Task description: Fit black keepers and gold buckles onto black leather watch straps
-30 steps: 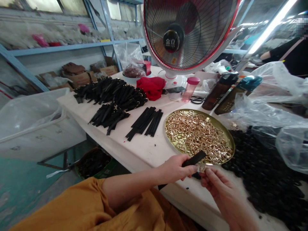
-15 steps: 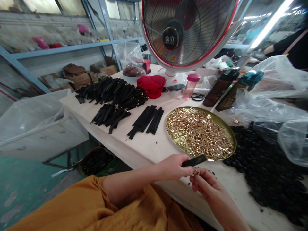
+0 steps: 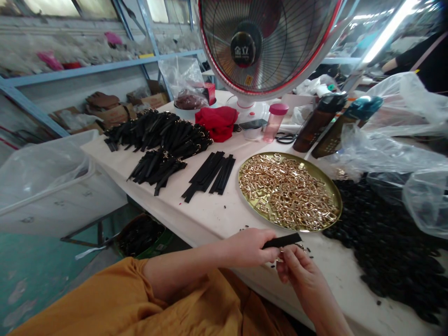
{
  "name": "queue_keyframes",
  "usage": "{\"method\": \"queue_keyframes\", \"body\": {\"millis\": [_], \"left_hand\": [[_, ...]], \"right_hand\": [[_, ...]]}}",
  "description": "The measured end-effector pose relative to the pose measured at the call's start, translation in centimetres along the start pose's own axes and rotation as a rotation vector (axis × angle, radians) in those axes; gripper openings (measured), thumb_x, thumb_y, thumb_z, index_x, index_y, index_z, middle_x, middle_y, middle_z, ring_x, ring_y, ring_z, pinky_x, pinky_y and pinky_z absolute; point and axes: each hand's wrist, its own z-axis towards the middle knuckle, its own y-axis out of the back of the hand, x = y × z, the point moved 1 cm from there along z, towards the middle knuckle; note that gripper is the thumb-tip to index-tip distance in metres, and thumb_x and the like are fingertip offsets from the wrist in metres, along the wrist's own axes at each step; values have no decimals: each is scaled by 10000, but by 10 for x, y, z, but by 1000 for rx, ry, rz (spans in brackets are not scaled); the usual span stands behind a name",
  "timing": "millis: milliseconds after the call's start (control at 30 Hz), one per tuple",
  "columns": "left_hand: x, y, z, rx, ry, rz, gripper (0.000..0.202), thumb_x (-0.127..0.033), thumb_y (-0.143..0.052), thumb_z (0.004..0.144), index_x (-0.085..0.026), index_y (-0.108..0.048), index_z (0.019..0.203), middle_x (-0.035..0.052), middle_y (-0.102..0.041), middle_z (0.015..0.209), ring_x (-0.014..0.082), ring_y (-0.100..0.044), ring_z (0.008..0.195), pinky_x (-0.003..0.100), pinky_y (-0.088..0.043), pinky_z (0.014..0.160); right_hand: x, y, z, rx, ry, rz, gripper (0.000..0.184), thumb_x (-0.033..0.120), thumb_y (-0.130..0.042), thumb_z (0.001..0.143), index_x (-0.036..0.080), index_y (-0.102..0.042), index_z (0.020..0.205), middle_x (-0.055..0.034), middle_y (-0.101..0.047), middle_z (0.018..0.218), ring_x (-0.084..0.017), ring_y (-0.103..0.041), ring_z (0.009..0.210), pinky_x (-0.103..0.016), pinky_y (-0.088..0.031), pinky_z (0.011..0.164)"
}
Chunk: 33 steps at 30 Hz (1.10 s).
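Right hand has crept in closer since a second ago. Left hand (image 3: 250,247) pinches the strap (image 3: 283,241), which sticks out rightward just short of the tray (image 3: 258,206). Right hand (image 3: 301,275) curls right underneath, but I can't tell what it's gripping.

Blue steel shelving (image 3: 105,70), windows (image 3: 52,4) above — teal concrete floor (image 3: 28,280), white worktable (image 3: 210,214), bright tube light (image 3: 388,32)
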Motion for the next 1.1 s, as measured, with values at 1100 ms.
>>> {"method": "queue_keyframes", "body": {"millis": [1100], "left_hand": [[2, -18, -14, 28, 120, -158, 231, -304, -403, 813, -161, -511, 959, -1, -606, 744, 114, -544, 685, 202, -386, 601]], "right_hand": [[-14, -20, -15, -269, 37, 277, 226, 333, -710, 662, 211, -614, 827, 21, -619, 728, -98, -530, 584, -209, -458, 537]]}}
